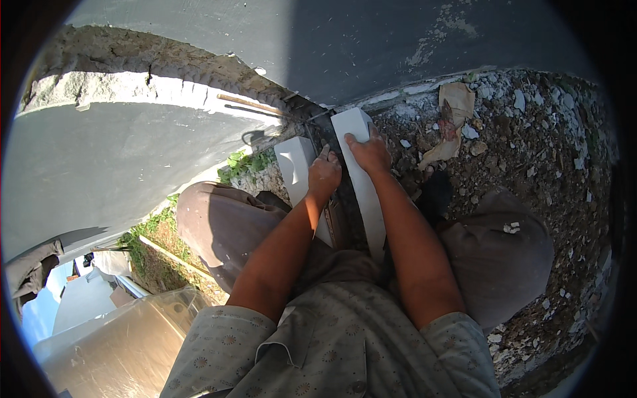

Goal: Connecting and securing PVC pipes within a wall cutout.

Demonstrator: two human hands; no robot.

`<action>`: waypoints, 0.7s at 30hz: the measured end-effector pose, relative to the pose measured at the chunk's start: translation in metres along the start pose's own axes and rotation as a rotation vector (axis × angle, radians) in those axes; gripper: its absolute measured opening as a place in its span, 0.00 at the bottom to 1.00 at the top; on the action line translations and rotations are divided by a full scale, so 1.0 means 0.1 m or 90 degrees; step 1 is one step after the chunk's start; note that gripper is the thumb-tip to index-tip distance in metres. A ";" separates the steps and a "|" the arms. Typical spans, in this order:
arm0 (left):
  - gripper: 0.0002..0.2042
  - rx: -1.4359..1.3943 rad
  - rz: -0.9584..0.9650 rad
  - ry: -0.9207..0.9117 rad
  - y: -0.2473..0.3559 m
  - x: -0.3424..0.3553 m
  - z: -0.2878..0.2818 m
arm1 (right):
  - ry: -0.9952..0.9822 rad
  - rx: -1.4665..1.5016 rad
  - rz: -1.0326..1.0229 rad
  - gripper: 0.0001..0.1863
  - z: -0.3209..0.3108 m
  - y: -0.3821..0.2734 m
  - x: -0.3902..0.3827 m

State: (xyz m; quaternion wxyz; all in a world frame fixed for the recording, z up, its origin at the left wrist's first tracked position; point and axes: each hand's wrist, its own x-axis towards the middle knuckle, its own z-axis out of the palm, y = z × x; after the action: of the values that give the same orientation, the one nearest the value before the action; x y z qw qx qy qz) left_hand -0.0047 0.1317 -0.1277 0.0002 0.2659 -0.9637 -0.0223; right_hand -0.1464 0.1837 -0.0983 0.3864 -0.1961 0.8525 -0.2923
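Note:
Two long white blocks lie between my knees, side by side with a dark gap between them. My right hand [369,151] grips the far end of the right white block [362,179], thumb on its top and fingers over its right side. My left hand [324,174] is over the gap, beside the left white block [293,159]. Its fingers are curled together and point down toward the gap; whatever they hold, if anything, is hidden. A thin dark rod [320,115] sticks out near the far end of the right block.
Ahead stands a grey wall [398,40]; another grey wall [119,152] with a broken edge is at left. A wooden stick [249,104] lies along that edge. Rubble [531,159] and torn brown paper [454,123] cover the right. A clear plastic-like sheet [126,338] is lower left.

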 end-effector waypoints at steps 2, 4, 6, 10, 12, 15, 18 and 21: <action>0.25 -0.473 -0.646 -0.075 0.08 0.07 0.10 | -0.001 0.003 0.000 0.45 0.00 -0.01 0.00; 0.25 -0.510 -0.818 -0.088 0.15 0.14 0.07 | -0.007 0.004 0.014 0.44 -0.02 -0.02 -0.01; 0.26 -0.546 -0.969 -0.141 0.22 0.19 -0.05 | -0.019 0.007 0.015 0.44 -0.03 -0.03 -0.01; 0.17 -0.710 -1.051 -0.133 0.30 0.19 -0.26 | -0.026 0.036 0.025 0.44 -0.05 -0.04 -0.02; 0.16 -0.699 -1.068 -0.134 0.29 0.20 -0.24 | -0.032 0.026 0.018 0.44 -0.05 -0.05 -0.03; 0.13 -0.740 -1.028 -0.111 0.21 0.26 -0.12 | -0.025 0.019 0.020 0.44 -0.07 -0.06 -0.03; 0.11 -0.996 -1.140 -0.027 0.13 0.32 -0.03 | -0.038 0.024 0.023 0.44 -0.08 -0.06 -0.04; 0.11 -1.120 -1.105 -0.049 0.09 0.29 -0.06 | -0.038 0.021 0.033 0.44 -0.08 -0.04 -0.03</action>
State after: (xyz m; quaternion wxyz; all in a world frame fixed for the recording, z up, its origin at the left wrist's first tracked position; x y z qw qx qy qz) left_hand -0.0341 0.1241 -0.1221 0.1354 0.7255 -0.1249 -0.6631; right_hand -0.1498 0.1850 -0.0900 0.4225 -0.1759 0.8404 -0.2904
